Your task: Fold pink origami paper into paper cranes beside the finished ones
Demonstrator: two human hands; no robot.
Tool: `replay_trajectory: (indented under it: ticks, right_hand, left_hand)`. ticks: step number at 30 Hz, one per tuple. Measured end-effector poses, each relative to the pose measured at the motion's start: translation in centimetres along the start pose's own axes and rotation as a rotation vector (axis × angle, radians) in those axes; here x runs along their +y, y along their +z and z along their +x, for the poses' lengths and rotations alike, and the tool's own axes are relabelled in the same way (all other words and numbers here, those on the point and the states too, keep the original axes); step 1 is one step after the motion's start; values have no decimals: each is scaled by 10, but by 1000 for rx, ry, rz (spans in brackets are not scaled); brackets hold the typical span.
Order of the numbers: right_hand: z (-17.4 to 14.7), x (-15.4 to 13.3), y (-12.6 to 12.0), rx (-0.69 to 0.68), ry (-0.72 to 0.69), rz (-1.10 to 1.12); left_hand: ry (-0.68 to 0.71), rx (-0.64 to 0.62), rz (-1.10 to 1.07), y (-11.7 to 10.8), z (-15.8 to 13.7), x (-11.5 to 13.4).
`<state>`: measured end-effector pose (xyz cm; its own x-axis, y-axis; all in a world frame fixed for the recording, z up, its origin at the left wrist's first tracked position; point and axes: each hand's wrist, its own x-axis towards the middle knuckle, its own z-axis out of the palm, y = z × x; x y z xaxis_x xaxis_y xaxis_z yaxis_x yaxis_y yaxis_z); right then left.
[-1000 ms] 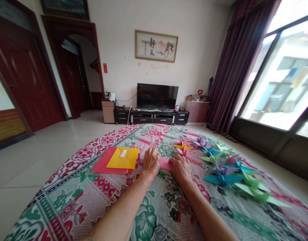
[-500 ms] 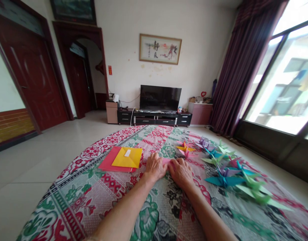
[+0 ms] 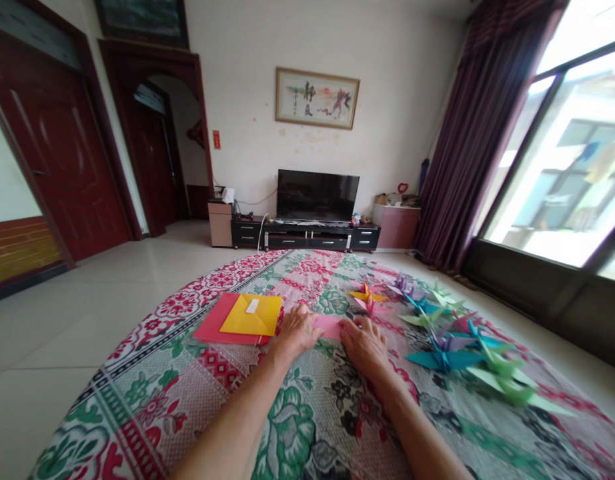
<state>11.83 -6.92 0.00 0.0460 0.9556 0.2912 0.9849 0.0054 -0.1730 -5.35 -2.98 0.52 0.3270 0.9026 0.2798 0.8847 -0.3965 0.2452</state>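
A folded strip of pink paper (image 3: 329,327) lies low on the tablecloth between my hands. My left hand (image 3: 298,330) is at its left end, fingers bent and closed on the edge. At the other end my right hand (image 3: 365,341) has its fingers curled over the paper, partly hiding it. Left of my hands, a yellow sheet of paper (image 3: 260,319) with a small white label rests on red sheets (image 3: 210,323). Folded paper cranes stand to the right, among them an orange crane (image 3: 367,293), a pink crane (image 3: 370,307) and a blue crane (image 3: 445,359).
The round table is covered by a patterned tablecloth (image 3: 287,427). Several more cranes, such as a green crane (image 3: 517,387), spread toward its right edge. Beyond the table stand a television (image 3: 317,195) on a low cabinet and a purple curtain (image 3: 452,147) by the window.
My left hand has moved left, away from my right hand, so more of the pink paper shows between them. The view has shifted slightly.
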Motion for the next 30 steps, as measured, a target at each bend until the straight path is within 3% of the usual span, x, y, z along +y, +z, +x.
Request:
replay_trajectory:
  ticks: [7, 13, 17, 20, 22, 25, 30]
  right_hand:
    - [0, 20, 7, 30, -53, 19]
    - [3, 23, 10, 37, -36, 57]
    - [2, 11, 4, 23, 31, 78]
    - [0, 0, 2, 86, 64, 5]
    - [-1, -4, 2, 110, 55, -35]
    - [-1, -4, 3, 86, 40, -49]
    - [0, 5, 4, 42, 11, -60]
  left_hand:
    - [132, -102, -98, 1, 9, -23]
    - [127, -132, -205, 1, 15, -32]
    - [-2, -94, -109, 0, 10, -11]
    - [-144, 101, 1, 1, 0, 17]
    - [-171, 137, 32, 2, -4, 30]
    - [-174, 87, 20, 1, -6, 32]
    - [-76, -61, -36, -4, 4, 0]
